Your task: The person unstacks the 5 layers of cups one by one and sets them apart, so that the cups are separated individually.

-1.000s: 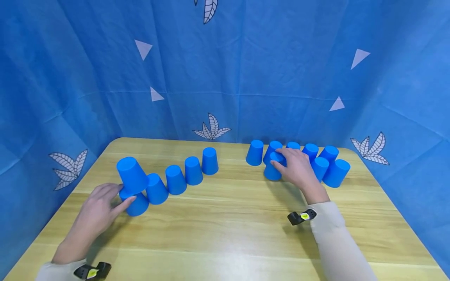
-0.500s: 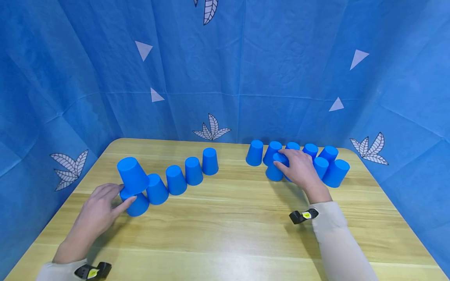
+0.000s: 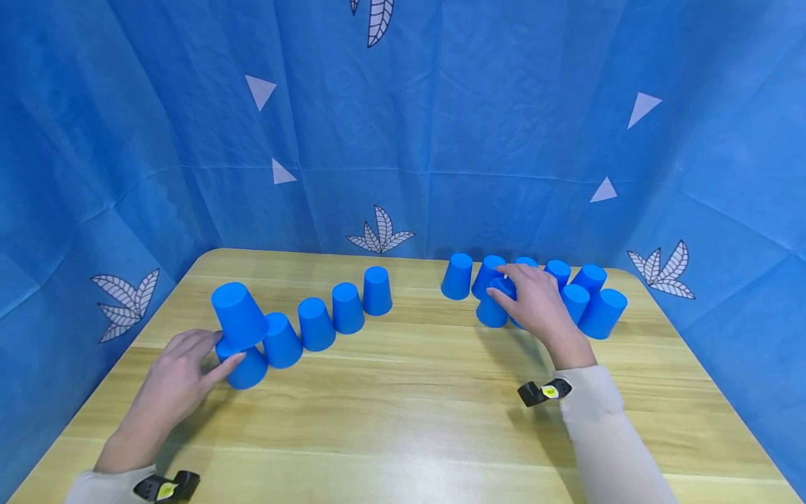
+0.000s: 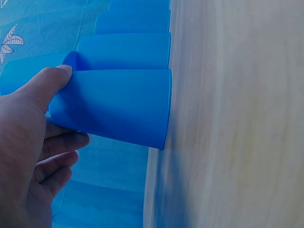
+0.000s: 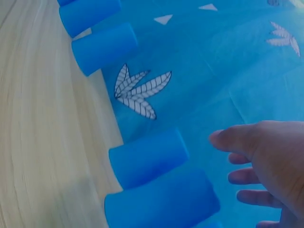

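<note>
**Easy does it**

At the left of the table (image 3: 390,427), the left hand (image 3: 176,374) pinches the end cup (image 3: 248,369) near its top, an upper cup (image 3: 236,313) resting on it. The right hand (image 3: 536,301) hangs loosely spread over a right-side cup (image 3: 491,313); contact I can't make out. They look light, stiff, perhaps slick: best held by the sides.
</note>
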### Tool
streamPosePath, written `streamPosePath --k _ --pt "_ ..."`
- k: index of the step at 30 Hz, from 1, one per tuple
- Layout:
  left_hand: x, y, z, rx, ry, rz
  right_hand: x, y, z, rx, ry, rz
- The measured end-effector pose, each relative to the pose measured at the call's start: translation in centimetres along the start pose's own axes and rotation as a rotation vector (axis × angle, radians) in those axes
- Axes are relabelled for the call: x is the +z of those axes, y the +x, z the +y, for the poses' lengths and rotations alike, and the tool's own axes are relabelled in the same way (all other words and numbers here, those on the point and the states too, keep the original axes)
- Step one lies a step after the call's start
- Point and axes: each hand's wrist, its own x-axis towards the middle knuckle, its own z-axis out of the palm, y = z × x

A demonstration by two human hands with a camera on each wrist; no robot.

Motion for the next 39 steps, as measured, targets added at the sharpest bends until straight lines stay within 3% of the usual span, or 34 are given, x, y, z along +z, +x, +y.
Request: streamPosePath --k 11,17,28,31,39 --pt "-0.2 0.2 -0.3 0.018 0.000 0.013 0.4 0.4 -4.7 -0.200 0.056 0.075" --pt "-0.4 0.3 -0.3 0.006 0.014 -0.002 0.9 1.5 -9.0 -0.315 0.042 0.031" --pt "-0.2 0.1 -0.2 0.030 0.008 0.024 1.2 3.4 -17.7 -0.604 -0.025 -0.026" --pt "-0.1 -0.1 -0.3 0.045 0.007 0.035 1.5 3.9 -20.0 -0.651 -0.038 -0.069" --pt "0.1 -0.1 -0.1 -0.014 0.021 0.000 2.3 4.8 -24.7 -0.730 -0.039 -0.123"
